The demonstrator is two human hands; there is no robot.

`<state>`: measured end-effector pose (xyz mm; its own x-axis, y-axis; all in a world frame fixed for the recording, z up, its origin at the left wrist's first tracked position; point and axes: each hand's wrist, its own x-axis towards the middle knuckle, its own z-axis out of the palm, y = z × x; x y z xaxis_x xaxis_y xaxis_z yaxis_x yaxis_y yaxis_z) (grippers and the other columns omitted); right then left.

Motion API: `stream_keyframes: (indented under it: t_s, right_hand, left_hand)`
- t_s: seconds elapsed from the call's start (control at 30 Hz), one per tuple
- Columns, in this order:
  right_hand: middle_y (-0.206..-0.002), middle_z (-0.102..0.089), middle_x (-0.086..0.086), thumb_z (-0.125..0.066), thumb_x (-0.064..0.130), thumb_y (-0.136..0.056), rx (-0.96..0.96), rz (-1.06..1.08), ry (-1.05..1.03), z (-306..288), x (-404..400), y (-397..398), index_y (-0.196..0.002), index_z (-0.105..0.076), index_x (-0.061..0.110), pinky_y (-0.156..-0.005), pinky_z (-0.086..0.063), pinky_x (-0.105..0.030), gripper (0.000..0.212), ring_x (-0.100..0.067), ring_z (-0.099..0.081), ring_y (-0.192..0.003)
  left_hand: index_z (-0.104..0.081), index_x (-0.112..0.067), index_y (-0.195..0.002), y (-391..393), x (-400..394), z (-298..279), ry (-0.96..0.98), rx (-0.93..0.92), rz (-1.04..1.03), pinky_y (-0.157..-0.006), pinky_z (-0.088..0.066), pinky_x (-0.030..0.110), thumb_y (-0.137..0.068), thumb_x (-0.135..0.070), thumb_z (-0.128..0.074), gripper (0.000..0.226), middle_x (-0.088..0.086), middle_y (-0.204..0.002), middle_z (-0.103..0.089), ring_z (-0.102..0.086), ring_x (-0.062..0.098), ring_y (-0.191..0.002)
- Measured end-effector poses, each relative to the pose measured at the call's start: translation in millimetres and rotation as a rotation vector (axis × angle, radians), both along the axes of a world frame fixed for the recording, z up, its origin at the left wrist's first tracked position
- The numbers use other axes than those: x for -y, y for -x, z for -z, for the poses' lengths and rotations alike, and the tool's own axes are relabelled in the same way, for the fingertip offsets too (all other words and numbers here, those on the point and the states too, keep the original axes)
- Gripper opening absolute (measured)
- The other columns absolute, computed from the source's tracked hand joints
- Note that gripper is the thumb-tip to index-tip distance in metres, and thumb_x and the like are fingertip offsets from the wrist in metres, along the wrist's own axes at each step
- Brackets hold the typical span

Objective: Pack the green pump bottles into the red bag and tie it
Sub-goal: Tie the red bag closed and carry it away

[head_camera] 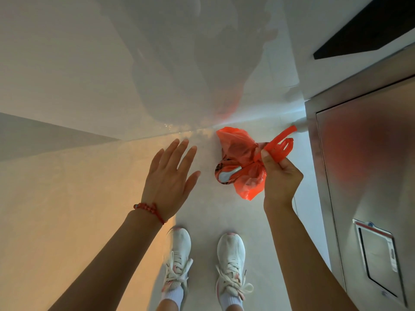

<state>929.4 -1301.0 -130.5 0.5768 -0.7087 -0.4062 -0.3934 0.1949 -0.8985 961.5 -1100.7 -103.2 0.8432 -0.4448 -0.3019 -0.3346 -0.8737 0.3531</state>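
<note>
Pale glossy floor [67, 221]; left hand [168, 178] flat, fingers spread; right hand [278, 176] pinching red bag [242, 162] handles [278, 145].

A pale, glossy tiled floor [78, 221] is seen from above, meeting a shiny light wall [89, 63] along a seam at mid-height. Two feet in white laced sneakers [231, 263] are planted on the floor near the lower middle. A brushed steel cabinet [363, 176] is set on the floor at the right. Whether the red bag [240, 158] rests on the floor or hangs above it cannot be told.
</note>
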Motion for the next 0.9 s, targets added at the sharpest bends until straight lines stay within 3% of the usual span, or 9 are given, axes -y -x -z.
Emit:
stream_keyframes:
  t_s: [0.13, 0.37, 0.5, 0.63, 0.73, 0.9]
  right_hand:
    - [-0.087, -0.069, -0.003, -0.07, 0.003, -0.077, 0.0, 0.055, 0.0, -3, 2, 5, -0.092, -0.069, 0.018, -0.068, -0.048, -0.009, 0.021, 0.0, -0.065, -0.078]
    - [-0.097, -0.067, 0.007, -0.068, 0.002, -0.078, 0.004, 0.052, 0.014, -9, 7, 14, -0.106, -0.062, 0.02, -0.076, -0.049, -0.009, 0.034, 0.001, -0.066, -0.087]
    - [-0.101, -0.067, 0.003, -0.068, 0.005, -0.078, -0.021, 0.035, 0.032, -9, 13, 19, -0.111, -0.061, 0.018, -0.073, -0.048, -0.008, 0.035, -0.004, -0.066, -0.089]
    - [-0.101, -0.067, -0.003, -0.069, 0.007, -0.078, -0.056, 0.017, 0.042, -10, 20, 26, -0.112, -0.063, 0.004, -0.068, -0.046, -0.004, 0.034, -0.005, -0.065, -0.088]
    - [-0.105, -0.067, -0.005, -0.068, 0.009, -0.079, -0.088, -0.012, 0.05, -12, 24, 33, -0.115, -0.061, 0.005, -0.073, -0.047, -0.008, 0.036, -0.014, -0.065, -0.094]
    - [-0.12, -0.063, -0.011, -0.069, 0.005, -0.078, -0.125, 0.016, -0.049, -19, 26, 41, -0.124, -0.054, 0.003, -0.08, -0.046, -0.011, 0.048, -0.018, -0.061, -0.108]
  left_hand:
    - [-0.046, -0.005, -0.127, 6, 2, -2, -0.003, -0.003, -0.003, -0.099, -0.038, 0.055, -0.089, -0.035, -0.032, 0.05, 0.021, -0.133, -0.049, -0.042, 0.038, -0.125]
    - [-0.045, -0.006, -0.127, 21, 4, -5, -0.003, 0.004, 0.0, -0.1, -0.036, 0.054, -0.089, -0.037, -0.03, 0.051, 0.02, -0.134, -0.049, -0.042, 0.038, -0.126]
    - [-0.045, -0.007, -0.128, 27, 7, -9, -0.006, 0.0, 0.007, -0.1, -0.035, 0.054, -0.091, -0.04, -0.026, 0.053, 0.02, -0.134, -0.049, -0.042, 0.037, -0.126]
    - [-0.045, -0.006, -0.127, 28, 14, -18, -0.007, -0.02, 0.007, -0.1, -0.035, 0.055, -0.092, -0.044, -0.017, 0.059, 0.021, -0.134, -0.049, -0.043, 0.038, -0.125]
    - [-0.046, -0.006, -0.126, 28, 20, -28, 0.002, -0.023, 0.003, -0.099, -0.035, 0.056, -0.092, -0.045, -0.016, 0.06, 0.021, -0.133, -0.05, -0.043, 0.039, -0.124]
    - [-0.045, -0.007, -0.128, 30, 28, -40, 0.023, -0.026, -0.005, -0.102, -0.033, 0.054, -0.091, -0.036, -0.033, 0.049, 0.021, -0.135, -0.048, -0.041, 0.038, -0.126]
